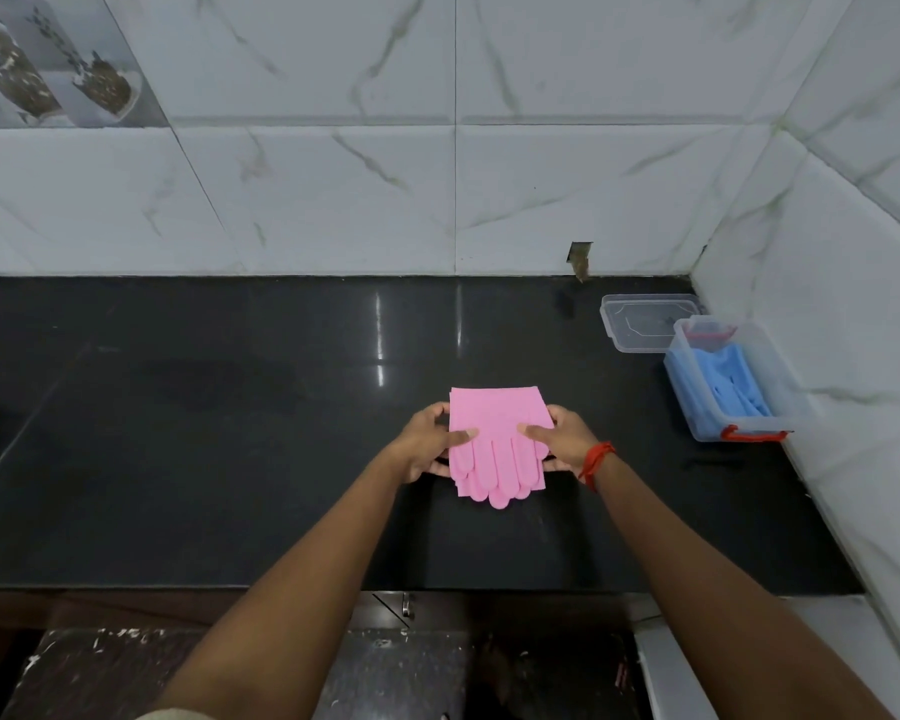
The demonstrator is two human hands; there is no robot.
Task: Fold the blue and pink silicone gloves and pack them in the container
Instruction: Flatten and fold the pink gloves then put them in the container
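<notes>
Item: folded pink silicone gloves (494,444), stacked on glossy black stone counter (230,459), well left of the clear plastic container (780,387). Left hand (430,441) and right hand (562,439) pinch opposite edges, thumbs on top. Folded blue silicone gloves (723,381) lie inside container; clear lid (640,324) just behind it. Step: pink pair folded, unpacked. Next: carry rightward, lay atop blue.
</notes>
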